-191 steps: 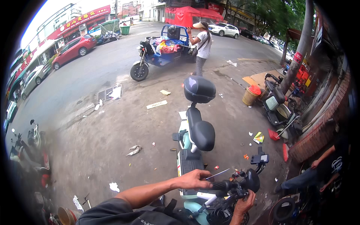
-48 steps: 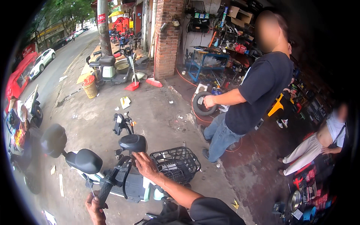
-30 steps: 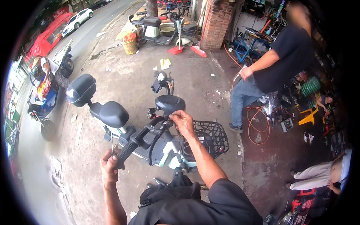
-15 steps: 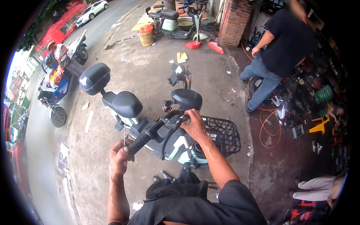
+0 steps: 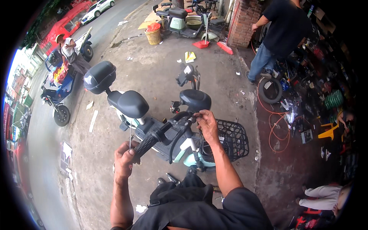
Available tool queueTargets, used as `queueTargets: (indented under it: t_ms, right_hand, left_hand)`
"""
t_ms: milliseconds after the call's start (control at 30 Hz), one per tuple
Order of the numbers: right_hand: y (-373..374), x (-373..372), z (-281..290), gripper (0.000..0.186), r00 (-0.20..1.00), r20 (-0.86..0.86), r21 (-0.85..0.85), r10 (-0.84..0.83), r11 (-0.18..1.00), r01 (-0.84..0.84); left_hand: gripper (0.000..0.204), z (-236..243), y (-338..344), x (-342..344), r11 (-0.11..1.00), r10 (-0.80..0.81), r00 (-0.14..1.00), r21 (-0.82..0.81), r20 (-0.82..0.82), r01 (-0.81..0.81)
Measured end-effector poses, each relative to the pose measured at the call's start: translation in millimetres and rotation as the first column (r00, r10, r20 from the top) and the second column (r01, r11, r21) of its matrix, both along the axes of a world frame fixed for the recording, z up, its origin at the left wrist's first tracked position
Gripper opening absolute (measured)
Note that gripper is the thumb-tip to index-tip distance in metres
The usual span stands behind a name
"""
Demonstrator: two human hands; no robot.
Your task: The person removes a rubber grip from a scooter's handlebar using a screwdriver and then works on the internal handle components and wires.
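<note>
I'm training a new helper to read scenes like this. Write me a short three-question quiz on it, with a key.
1. Which hand holds the thin metal rod?
2. True or false: a tyre lies on the floor to the right of the scooter in the picture.
3. The fingers of the right hand are at which part of the scooter?
A) the seat
B) the handlebar
C) the rear box

Key: 1. The left hand. 2. True. 3. B.
</note>
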State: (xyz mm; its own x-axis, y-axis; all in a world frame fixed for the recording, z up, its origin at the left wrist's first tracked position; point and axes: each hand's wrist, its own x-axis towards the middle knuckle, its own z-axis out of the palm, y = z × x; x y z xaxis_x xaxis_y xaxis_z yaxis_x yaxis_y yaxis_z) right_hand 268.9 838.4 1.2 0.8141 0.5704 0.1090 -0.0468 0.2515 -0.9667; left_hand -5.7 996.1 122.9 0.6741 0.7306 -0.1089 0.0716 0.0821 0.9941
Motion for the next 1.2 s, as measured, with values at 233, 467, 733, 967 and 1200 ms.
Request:
queueTargets:
  t_ms: [233,467,733,967,1200]
  right_hand:
    - [13.3,14.4,1.8,0.017,0.999,-0.040,-0.088,-0.007,0.996,0.004]
    - [3.3,13.5,25.2,0.023,0.899,0.354,-0.304,0.258,0.941,-0.151]
    - [20.7,-11.8,23.0,0.026,0.730,0.670,-0.406,0.135,0.890,0.208]
    - [10.3,-18.7,9.2,0.033,0.909,0.413,-0.204,0.057,0.978,0.032]
    - [2.4,-5.8,-6.4,0.030,0.996,-0.025,0.033,0.082,0.996,-0.081]
  left_hand:
    - [0.051,8.4,6.6,-8.3,0.993,-0.078,0.995,-0.096,-0.056,0.072]
    - [0.054,8.9,7.8,-11.1,0.990,-0.098,0.992,-0.106,-0.080,0.090]
    - [0.053,15.5,7.8,-12.2,0.985,-0.130,0.986,-0.124,-0.108,0.117]
    - [0.049,19.9,6.4,-12.5,0.983,-0.146,0.986,-0.121,-0.084,0.135]
    - [0.044,19.8,7.4,-12.3,0.980,-0.155,0.987,-0.133,-0.041,0.148]
